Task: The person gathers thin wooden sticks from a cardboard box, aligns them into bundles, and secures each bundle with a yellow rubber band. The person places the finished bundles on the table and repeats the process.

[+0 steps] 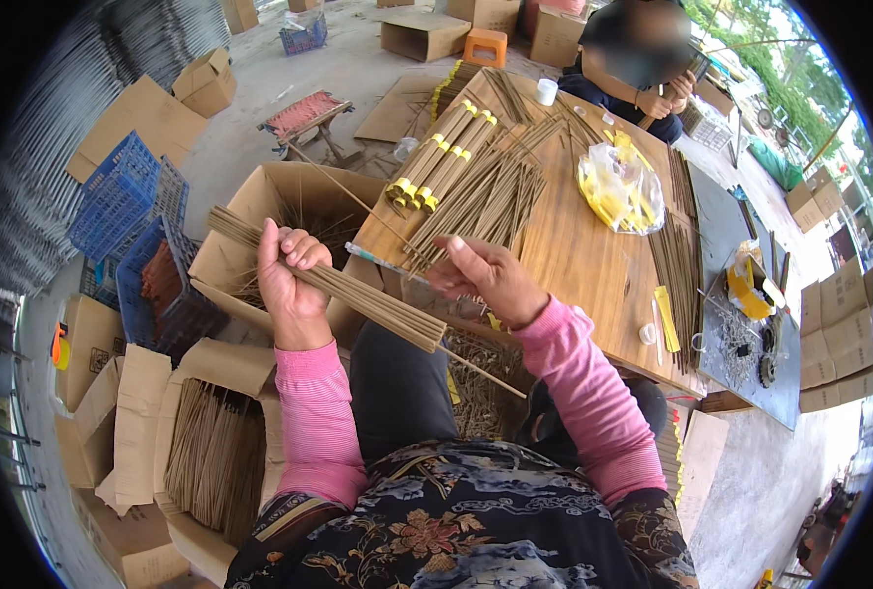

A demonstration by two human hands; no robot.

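My left hand (295, 275) is wrapped round a thick bundle of brown incense sticks (368, 302), held at a slant above my lap. One thin stick (485, 373) juts out past the bundle's lower right end. My right hand (490, 280), to the right of the bundle, is closed at the fingertips with the thumb on top. A single long incense stick (343, 188) runs from those fingers up to the left. Just beyond, loose incense sticks (490, 191) lie in a heap on the wooden table (564, 280). Bundles with yellow bands (443, 157) lie beside the heap.
An open cardboard box (250, 201) stands left of the table; another, filled with sticks (215, 456), is lower left. Blue crates (112, 201) stack farther left. A plastic bag of yellow strips (621, 187) lies on the table. Another person (633, 69) sits at the far side.
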